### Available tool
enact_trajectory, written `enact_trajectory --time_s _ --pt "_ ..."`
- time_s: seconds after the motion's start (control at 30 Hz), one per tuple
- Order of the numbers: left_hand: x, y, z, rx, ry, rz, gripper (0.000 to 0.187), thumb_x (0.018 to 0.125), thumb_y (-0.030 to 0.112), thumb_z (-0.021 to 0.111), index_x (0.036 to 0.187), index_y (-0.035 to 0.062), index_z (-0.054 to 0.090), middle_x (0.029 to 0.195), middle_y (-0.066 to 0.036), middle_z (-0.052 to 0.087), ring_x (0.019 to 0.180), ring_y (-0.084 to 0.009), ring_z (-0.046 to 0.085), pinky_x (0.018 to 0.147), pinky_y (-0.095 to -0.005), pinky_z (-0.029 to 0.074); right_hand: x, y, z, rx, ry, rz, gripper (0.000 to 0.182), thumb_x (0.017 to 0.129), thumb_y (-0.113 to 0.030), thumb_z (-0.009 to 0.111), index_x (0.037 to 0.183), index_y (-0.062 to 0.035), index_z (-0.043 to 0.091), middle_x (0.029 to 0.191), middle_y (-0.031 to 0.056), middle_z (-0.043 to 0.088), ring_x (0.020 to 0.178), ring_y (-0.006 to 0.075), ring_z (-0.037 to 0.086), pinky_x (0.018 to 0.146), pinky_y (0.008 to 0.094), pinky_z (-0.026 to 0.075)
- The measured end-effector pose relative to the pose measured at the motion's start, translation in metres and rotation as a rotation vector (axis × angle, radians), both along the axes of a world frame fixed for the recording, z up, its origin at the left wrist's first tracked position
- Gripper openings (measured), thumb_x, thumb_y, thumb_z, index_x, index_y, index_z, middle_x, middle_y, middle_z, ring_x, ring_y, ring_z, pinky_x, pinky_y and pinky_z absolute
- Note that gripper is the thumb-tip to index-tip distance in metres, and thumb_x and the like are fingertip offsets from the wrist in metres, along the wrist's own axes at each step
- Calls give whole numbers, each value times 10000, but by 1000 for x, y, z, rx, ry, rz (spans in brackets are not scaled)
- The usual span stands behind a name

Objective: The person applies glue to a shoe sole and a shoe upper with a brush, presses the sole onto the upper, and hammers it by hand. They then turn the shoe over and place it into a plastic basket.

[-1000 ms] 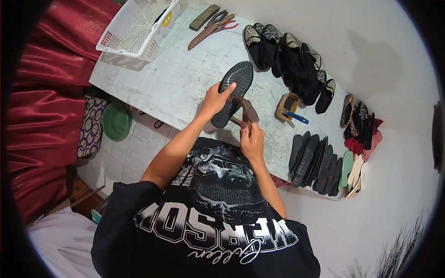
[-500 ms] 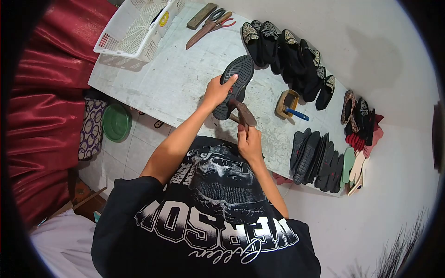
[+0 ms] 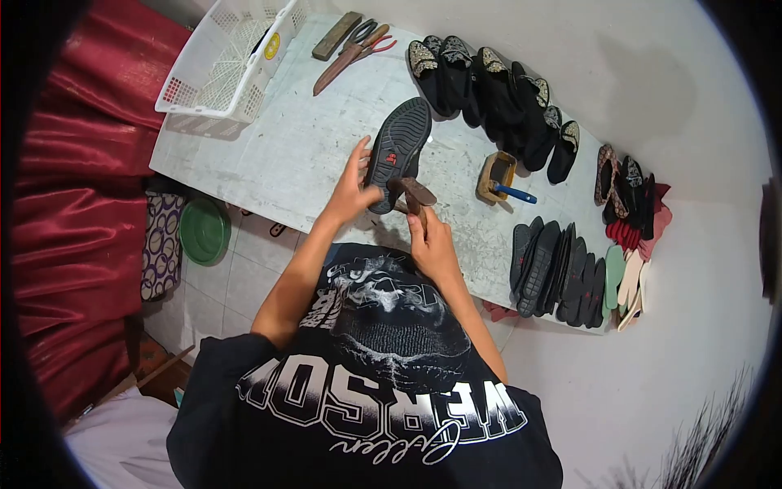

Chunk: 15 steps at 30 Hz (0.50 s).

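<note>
A black shoe [image 3: 399, 140] is sole up over the table, with a small red mark on its ridged sole. My left hand [image 3: 352, 192] is beside its heel end, fingers spread along the shoe's left side and thumb at the heel edge. In my right hand [image 3: 434, 244] is a hammer [image 3: 417, 192], gripped by its handle close to the head. The rusty hammer head lies at the right edge of the heel. Whatever supports the shoe from below is hidden.
On the pale table [image 3: 285, 155] are a white basket [image 3: 248, 85], pliers [image 3: 376, 49], a yellowish container [image 3: 489, 183] with a blue-handled brush [image 3: 515, 194], and black soles [image 3: 542, 269]. Several decorated shoes [image 3: 497, 90] line the wall side. A green basin [image 3: 204, 232] sits below.
My left thumb has come off the middle of the sole, and that hand has slid down towards the heel with its fingers spreading. My right hand still has the hammer at the heel.
</note>
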<state>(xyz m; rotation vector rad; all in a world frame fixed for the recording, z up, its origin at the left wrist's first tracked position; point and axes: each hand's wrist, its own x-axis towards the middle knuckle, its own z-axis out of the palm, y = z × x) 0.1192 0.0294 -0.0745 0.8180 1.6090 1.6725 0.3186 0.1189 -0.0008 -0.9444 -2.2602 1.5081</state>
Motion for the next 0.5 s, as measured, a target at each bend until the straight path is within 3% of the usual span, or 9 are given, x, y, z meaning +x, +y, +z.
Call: enact_trajectory --time_s 0.03,0.1,0.2,0.33,0.5 --pt "10 -5 13 -6 2 -6 996 784 315 853 1584 17 340 1465 -255 503 1321 -289 552 1088 -374 450 0 0 0 -6 2 -6 282 1042 -254 573 1094 23 590 774 300 635 759 529 634 652 513 473" --pt "32 -4 32 -170 632 25 1165 690 233 899 1636 62 242 1576 -268 402 1443 -370 455 1163 -413 404 -1 1 1 -75 25 1 285 1044 -257 569 1092 23 590 757 294 625 748 517 633 653 503 472" --pt "40 7 18 -235 543 154 1113 705 179 879 1627 58 268 1601 -265 385 1473 -417 412 1160 -440 411 -2 1 5 -66 -4 23 280 1046 -258 566 1086 18 591 749 283 626 735 499 640 650 492 474" --pt "44 9 11 -143 467 169 1105 693 163 889 1621 65 297 1587 -253 411 1431 -422 462 1149 -445 420 0 0 7 -24 -69 42 263 1038 -249 573 1071 11 593 749 275 634 714 492 651 625 486 472" --pt "42 8 7 -133 445 160 1099 697 145 883 1624 72 296 1587 -253 411 1431 -420 461 1151 -444 416 7 -7 1 78 185 27 193 995 -183 598 1042 3 578 705 268 625 658 482 654 572 481 465"
